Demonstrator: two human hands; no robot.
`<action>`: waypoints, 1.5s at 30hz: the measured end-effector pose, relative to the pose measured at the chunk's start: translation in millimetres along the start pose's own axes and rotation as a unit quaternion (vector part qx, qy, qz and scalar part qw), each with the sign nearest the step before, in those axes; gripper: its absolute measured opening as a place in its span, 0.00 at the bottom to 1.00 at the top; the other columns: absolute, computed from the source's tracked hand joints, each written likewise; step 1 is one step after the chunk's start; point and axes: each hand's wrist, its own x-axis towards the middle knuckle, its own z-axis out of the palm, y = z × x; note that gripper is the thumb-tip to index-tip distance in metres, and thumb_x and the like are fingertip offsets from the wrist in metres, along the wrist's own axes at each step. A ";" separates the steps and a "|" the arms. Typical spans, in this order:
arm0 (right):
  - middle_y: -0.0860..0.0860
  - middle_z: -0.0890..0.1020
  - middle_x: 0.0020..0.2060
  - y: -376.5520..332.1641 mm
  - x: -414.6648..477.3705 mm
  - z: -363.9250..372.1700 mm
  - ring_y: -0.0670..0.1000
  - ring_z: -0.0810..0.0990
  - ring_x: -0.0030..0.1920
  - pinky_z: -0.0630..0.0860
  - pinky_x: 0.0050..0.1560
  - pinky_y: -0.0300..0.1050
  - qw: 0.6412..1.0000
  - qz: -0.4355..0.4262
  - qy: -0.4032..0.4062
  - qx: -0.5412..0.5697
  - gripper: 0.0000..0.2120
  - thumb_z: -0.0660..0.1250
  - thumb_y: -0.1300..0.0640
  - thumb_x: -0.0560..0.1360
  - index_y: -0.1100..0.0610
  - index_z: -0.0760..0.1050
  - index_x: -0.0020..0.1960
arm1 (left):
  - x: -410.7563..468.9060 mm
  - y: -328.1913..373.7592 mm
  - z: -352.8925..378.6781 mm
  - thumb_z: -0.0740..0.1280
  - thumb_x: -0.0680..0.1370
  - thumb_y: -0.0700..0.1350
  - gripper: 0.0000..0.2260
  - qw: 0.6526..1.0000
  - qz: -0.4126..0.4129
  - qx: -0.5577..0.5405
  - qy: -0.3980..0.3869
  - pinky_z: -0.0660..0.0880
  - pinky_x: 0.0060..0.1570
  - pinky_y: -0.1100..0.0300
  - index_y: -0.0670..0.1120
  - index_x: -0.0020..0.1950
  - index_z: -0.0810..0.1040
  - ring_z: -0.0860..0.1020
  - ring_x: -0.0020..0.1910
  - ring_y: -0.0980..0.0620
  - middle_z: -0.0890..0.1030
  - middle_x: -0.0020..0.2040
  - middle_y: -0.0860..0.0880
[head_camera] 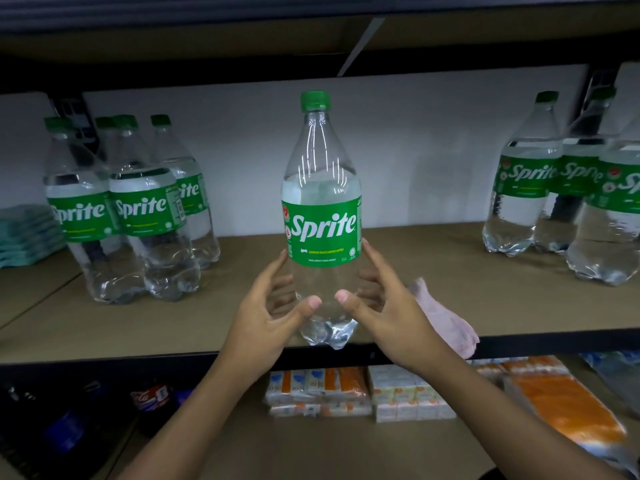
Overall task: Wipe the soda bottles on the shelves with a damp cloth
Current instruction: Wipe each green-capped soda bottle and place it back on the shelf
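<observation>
A clear Sprite bottle with a green cap and label stands upright at the front edge of the brown shelf. My left hand and my right hand grip its lower body from either side, thumbs in front and fingers curled round the back. Whether its base rests on the shelf I cannot tell. A pink cloth lies on the shelf just right of my right hand, hanging over the front edge. Neither hand touches it.
Several Sprite bottles stand grouped at the left, three more Sprite bottles at the right. Folded teal cloths lie at the far left. On the lower shelf are carton packs, orange packs and dark cola bottles.
</observation>
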 end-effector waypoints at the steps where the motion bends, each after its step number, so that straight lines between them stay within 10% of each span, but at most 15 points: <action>1: 0.35 0.72 0.61 3.1 3.1 1.3 0.40 0.77 0.63 0.75 0.60 0.35 1.000 -0.003 0.003 0.000 0.37 0.70 0.37 0.70 0.24 0.53 0.72 | 2.2 -1.0 -0.1 0.75 0.68 0.58 0.34 1.000 0.000 0.000 0.003 0.77 0.47 0.73 0.75 0.67 0.63 0.80 0.56 0.66 0.75 0.62 0.62; 10: 0.42 0.73 0.64 21.9 49.4 -3.4 0.43 0.74 0.66 0.71 0.57 0.27 1.000 0.000 0.013 0.001 0.37 0.72 0.49 0.78 0.32 0.53 0.76 | 54.9 -18.2 13.0 0.74 0.73 0.57 0.33 0.998 0.025 0.044 -0.025 0.76 0.58 0.71 0.70 0.72 0.59 0.74 0.65 0.66 0.75 0.66 0.62; 17: 0.37 0.76 0.61 37.3 88.1 -32.2 0.48 0.73 0.69 0.74 0.67 0.47 0.999 0.016 0.028 0.016 0.35 0.71 0.53 0.80 0.36 0.56 0.78 | 104.8 -24.4 53.1 0.73 0.79 0.46 0.31 0.998 0.045 0.031 -0.042 0.72 0.55 0.77 0.71 0.69 0.61 0.76 0.59 0.73 0.76 0.63 0.66; 27: 0.46 0.73 0.65 58.1 90.3 -108.3 0.46 0.72 0.65 0.73 0.41 0.22 0.995 0.045 0.078 0.037 0.33 0.67 0.61 0.82 0.48 0.57 0.82 | 151.1 -22.9 141.9 0.74 0.78 0.47 0.37 0.995 0.034 0.017 -0.096 0.76 0.61 0.64 0.56 0.82 0.58 0.78 0.63 0.59 0.76 0.70 0.51; 33: 0.38 0.73 0.62 76.7 67.1 -165.3 0.44 0.71 0.65 0.71 0.47 0.21 0.985 0.054 0.163 0.005 0.32 0.67 0.60 0.82 0.48 0.57 0.81 | 151.0 -8.6 211.6 0.75 0.72 0.58 0.39 0.990 0.044 -0.006 -0.134 0.75 0.70 0.44 0.61 0.80 0.59 0.76 0.70 0.51 0.76 0.71 0.51; 39: 0.40 0.68 0.70 99.6 33.4 -212.7 0.41 0.66 0.70 0.66 0.67 0.35 0.974 0.051 0.220 -0.024 0.36 0.69 0.59 0.81 0.45 0.53 0.81 | 142.4 11.9 284.8 0.73 0.79 0.44 0.31 0.985 0.090 -0.013 -0.150 0.72 0.62 0.72 0.58 0.77 0.62 0.75 0.66 0.65 0.76 0.64 0.63; 45: 0.45 0.68 0.74 118.7 17.2 -249.9 0.42 0.64 0.73 0.64 0.72 0.37 0.957 0.055 0.284 -0.037 0.35 0.69 0.61 0.81 0.50 0.55 0.82 | 136.5 23.3 337.7 0.73 0.80 0.49 0.30 0.981 0.096 -0.020 -0.166 0.71 0.69 0.59 0.61 0.78 0.63 0.73 0.70 0.59 0.77 0.69 0.59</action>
